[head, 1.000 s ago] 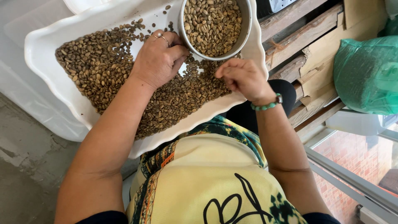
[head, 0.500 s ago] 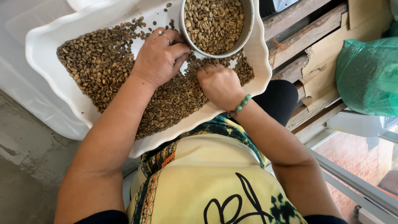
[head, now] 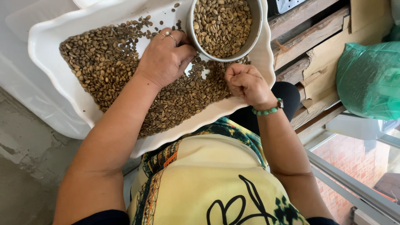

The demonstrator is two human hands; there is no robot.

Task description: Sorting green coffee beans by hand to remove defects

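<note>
A white scalloped tray [head: 41,54] rests across my lap, spread with greenish-brown coffee beans [head: 104,66]. At its far right corner stands a round metal bowl [head: 259,29] filled with more beans. My left hand [head: 164,58], with rings on two fingers, lies knuckles up on the beans, thumb against the bowl's side; its fingertips are hidden. My right hand [head: 246,83], with a green bead bracelet [head: 264,111] on its wrist, is curled into a fist just above the tray's near edge, below the bowl, closed on beans picked from the tray.
A green plastic sack [head: 368,79] sits at the right on rough wooden planks [head: 308,25]. A white container [head: 25,96] lies under the tray's left side, on a concrete floor [head: 25,166]. A metal window rail [head: 354,183] runs at lower right.
My right hand dipped down into the beans on the tray, then lifted back to the right as a closed fist. My left hand stayed in place.
</note>
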